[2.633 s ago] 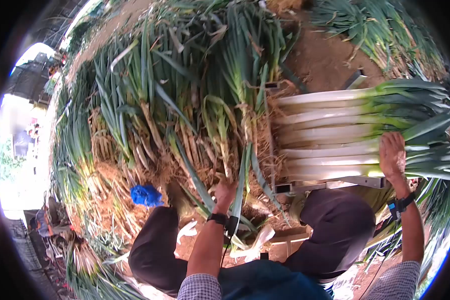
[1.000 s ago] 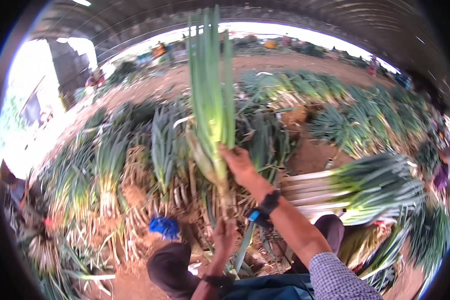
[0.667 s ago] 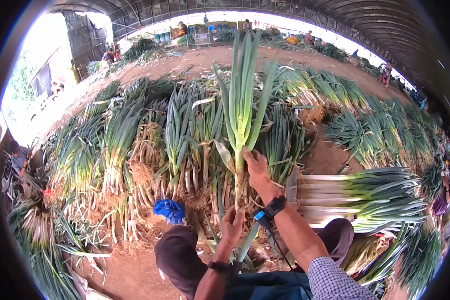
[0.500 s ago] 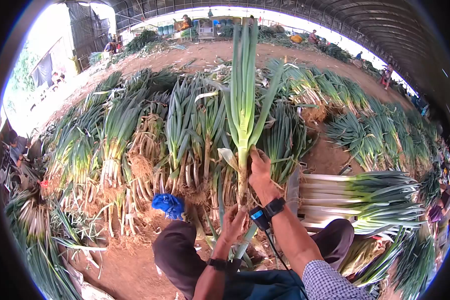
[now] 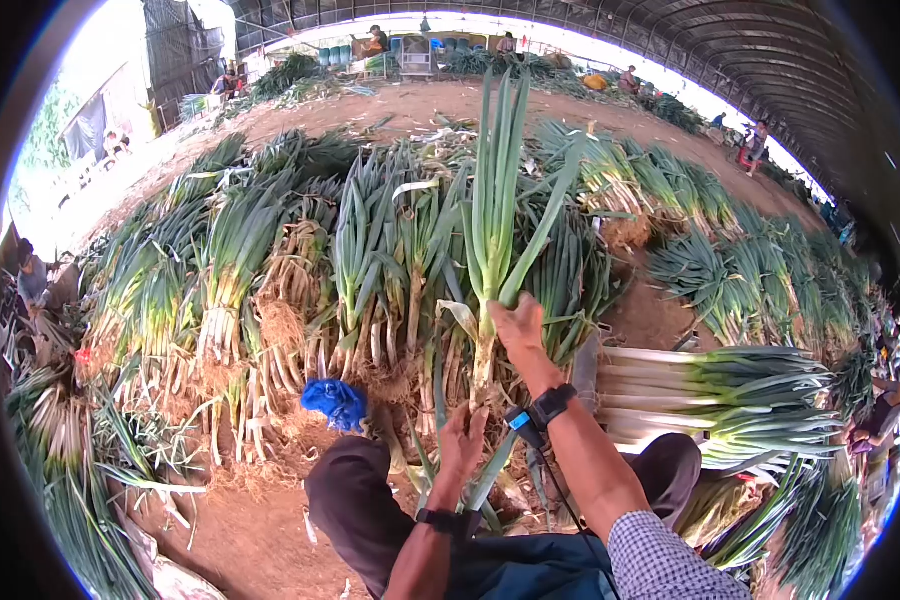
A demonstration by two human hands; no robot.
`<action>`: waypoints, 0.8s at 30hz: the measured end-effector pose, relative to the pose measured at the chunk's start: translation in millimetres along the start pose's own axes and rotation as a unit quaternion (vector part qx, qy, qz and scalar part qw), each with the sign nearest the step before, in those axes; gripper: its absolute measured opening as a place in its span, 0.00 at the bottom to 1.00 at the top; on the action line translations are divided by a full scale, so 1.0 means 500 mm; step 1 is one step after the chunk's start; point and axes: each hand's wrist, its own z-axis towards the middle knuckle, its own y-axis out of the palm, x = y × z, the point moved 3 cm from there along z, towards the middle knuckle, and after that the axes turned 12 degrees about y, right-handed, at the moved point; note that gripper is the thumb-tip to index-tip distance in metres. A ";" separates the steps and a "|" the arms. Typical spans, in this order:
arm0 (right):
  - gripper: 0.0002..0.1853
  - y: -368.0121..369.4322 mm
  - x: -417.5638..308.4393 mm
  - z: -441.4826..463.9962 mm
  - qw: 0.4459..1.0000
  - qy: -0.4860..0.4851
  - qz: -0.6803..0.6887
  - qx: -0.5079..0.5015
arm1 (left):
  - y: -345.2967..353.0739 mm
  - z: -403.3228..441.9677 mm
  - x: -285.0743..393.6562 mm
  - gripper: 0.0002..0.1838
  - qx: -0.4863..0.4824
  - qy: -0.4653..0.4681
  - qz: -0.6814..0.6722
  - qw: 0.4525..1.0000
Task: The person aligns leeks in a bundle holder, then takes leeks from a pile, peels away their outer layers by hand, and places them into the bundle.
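A tall leek [image 5: 484, 355] stands upright in front of me, its green leaves fanning upward and a dry leaf peeling off at the left. My right hand [image 5: 520, 330] is closed round the stalk where the leaves begin to split. Below it, my left hand [image 5: 462, 440] has its fingers closed at the leek's root end; the fingertips are partly hidden. On my right wrist sits a black band with a small blue-faced device [image 5: 522, 424], a cable running from it.
Bundles of untrimmed leeks [image 5: 225, 290] with brown roots lie across the ground ahead. To my right is a stack of cleaned white-stemmed leeks [image 5: 710, 400]. A crumpled blue bag [image 5: 335, 403] lies near my left knee [image 5: 355, 500]. People sit farther off among more leeks.
The leek has tilted slightly, its leaf tips shifting a little right and down. My left hand has moved slightly up and left at the root end. My right hand keeps its hold.
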 end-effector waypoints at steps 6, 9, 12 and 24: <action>0.16 -0.029 0.007 -0.020 0.996 -0.089 -0.001 -0.005 | 0.007 0.010 0.011 0.15 -0.037 -0.012 0.168 0.985; 0.19 -0.057 -0.072 -0.043 0.992 -0.118 -0.002 -0.039 | 0.028 -0.004 -0.014 0.14 -0.015 0.017 0.144 0.989; 0.24 -0.073 -0.113 -0.021 0.951 -0.138 -0.270 -0.066 | 0.055 -0.012 -0.014 0.15 -0.062 -0.016 0.092 0.994; 0.22 -0.242 0.125 0.062 0.930 0.222 0.197 -0.216 | 0.039 -0.062 0.100 0.15 -0.185 -0.096 -0.102 0.973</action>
